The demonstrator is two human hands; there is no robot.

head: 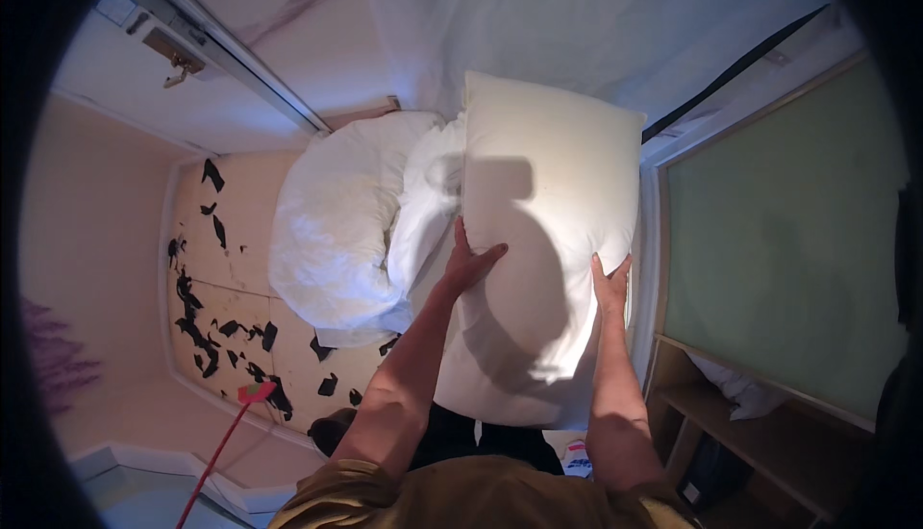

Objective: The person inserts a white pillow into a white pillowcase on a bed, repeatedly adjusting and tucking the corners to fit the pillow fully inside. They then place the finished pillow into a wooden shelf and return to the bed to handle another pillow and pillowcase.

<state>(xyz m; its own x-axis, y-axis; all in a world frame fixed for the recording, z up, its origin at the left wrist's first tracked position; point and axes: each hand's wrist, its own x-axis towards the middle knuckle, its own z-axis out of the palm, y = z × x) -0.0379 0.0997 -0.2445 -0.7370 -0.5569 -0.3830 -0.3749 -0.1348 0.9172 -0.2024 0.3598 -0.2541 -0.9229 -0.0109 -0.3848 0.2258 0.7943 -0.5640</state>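
Note:
A large white pillow lies in front of me, reaching from near my body up to a hanging white sheet or curtain. My left hand grips its left edge, thumb spread over the top face. On the opposite edge, my right hand holds with the thumb apart from the fingers. The undersides of both hands' grips are hidden. To the left of the pillow is a rumpled white bundle of bedding, touching or close to it. A shadow falls across the pillow's face.
Black scraps are strewn over the tan floor at left. A red-handled broom leans at lower left. A door with a metal handle stands upper left. At right are a green panel and a wooden shelf below it.

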